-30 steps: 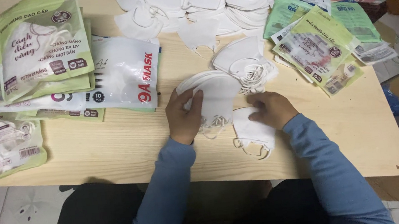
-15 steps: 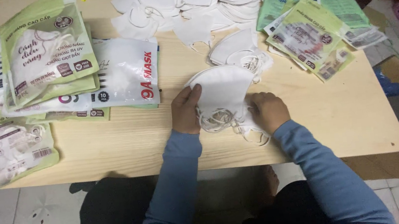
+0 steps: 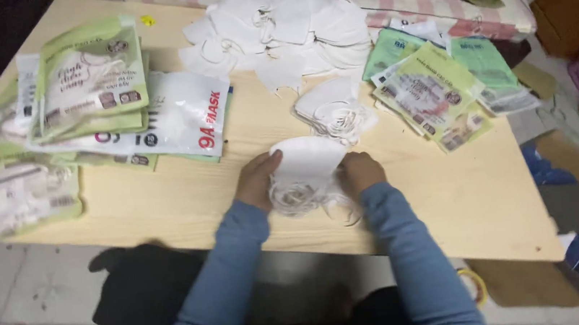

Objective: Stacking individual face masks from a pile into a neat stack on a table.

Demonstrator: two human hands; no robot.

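- White folded face masks [image 3: 304, 164], stacked, lie on the wooden table [image 3: 454, 202] near its front edge, held between both hands.
- Left hand [image 3: 257, 181]: fingers curled against the stack's left side, thumb laid on top.
- Right hand [image 3: 360, 172]: fingers bent and pressed to the stack's right side; fingertips hidden, so the exact grip cannot be told.
- Tangled elastic loops hang from the stack's near side, between the two wrists.
- Second small pile of masks [image 3: 334, 110] sits just beyond the held stack.
- Large loose heap of masks [image 3: 274, 30] lies at the far edge.
- Green packets [image 3: 87, 80] are stacked at left; flat green bags [image 3: 434, 91] fan out at right.
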